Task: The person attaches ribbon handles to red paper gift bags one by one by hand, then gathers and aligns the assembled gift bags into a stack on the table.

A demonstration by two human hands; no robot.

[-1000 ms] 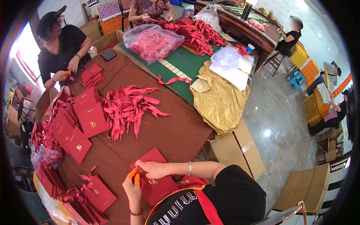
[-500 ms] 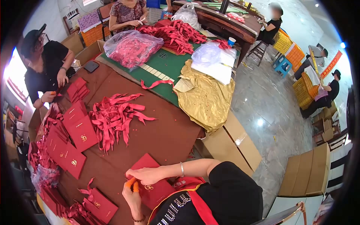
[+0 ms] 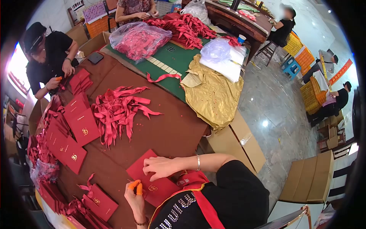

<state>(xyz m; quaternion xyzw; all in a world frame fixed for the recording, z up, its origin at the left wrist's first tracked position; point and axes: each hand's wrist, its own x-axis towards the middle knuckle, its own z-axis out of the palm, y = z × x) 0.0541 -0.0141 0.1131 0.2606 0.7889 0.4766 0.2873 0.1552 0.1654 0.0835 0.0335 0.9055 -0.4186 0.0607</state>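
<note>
A flat red paper gift bag (image 3: 162, 192) with a gold emblem lies on the brown-covered table before me. Over its upper part is my right hand (image 3: 162, 168), fingers spread, with nothing visible in them. Near the bag's left edge, my left hand (image 3: 135, 194) has its orange-capped fingers (image 3: 136, 187) drawn together. What they pinch, if anything, is too small to make out. Another red bag (image 3: 100, 202) with a ribbon at its top lies left of that hand. A heap of loose red ribbons (image 3: 121, 112) rests farther up the table.
Stacked red bags (image 3: 66, 149) line the left side. A co-worker (image 3: 49, 61) handles red pieces at upper left; another person (image 3: 135, 9) stands beyond the ribbon pile. Gold wrapping (image 3: 213, 91), a plastic sack (image 3: 139, 40) and a cardboard box (image 3: 240, 141) surround the far and right edges.
My right hand has come away from the left hand, moving up and right, and its fingers have opened over the bag. My left hand has stayed nearly in place.
</note>
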